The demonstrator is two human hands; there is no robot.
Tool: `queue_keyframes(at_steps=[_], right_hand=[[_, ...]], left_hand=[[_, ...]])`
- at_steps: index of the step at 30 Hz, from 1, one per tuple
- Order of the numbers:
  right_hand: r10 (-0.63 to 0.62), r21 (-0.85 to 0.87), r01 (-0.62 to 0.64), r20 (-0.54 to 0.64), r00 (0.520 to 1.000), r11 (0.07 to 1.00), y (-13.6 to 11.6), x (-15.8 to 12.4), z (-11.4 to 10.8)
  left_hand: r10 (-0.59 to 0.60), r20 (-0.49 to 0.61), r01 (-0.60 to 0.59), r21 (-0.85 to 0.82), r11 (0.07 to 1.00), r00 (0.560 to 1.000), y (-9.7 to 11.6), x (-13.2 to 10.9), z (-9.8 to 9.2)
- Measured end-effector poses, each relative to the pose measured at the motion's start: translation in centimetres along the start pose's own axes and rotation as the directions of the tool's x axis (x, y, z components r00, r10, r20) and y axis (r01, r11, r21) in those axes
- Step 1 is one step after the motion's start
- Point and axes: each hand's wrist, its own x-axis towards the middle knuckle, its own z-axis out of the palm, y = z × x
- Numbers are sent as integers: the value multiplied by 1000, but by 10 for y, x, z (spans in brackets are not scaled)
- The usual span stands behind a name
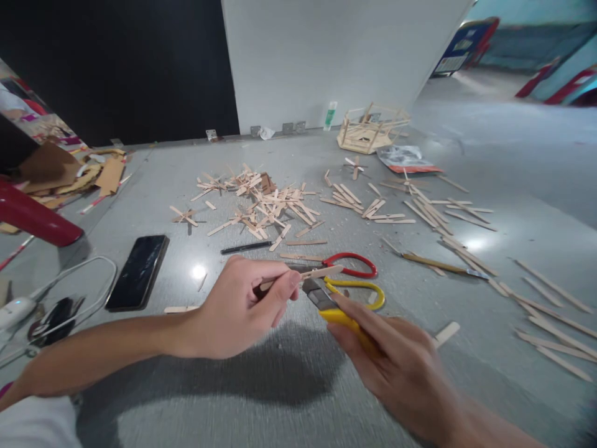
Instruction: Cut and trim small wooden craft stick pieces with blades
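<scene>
Toward five o'clock from the middle, a wooden stick is pinched in the grip of the left hand. The right hand wraps its grip around a yellow tool. Hold the stick still and go slowly.
</scene>
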Motion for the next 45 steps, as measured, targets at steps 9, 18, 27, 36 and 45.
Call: queue_keyframes(at_steps=[9, 18, 27, 36, 45], right_hand=[[-174, -113, 169, -38, 984, 979, 3, 3, -1], [41, -28, -42, -31, 999, 999, -4, 0, -4], [111, 74, -113, 29, 993, 991, -7, 3, -6], [253, 256, -295, 185, 950, 921, -18, 5, -8], [-41, -77, 34, -94, 995, 996, -4, -8, 6]], left_hand=[[-47, 43, 48, -20, 999, 998, -1, 2, 2], [-24, -1, 24, 13, 1000, 1000, -3, 4, 1], [273, -49, -242, 328, 913, 961, -9, 3, 1], [623, -37, -458, 646, 612, 781, -28, 4, 6], [649, -13, -454, 704, 546, 761, -29, 1, 10]])
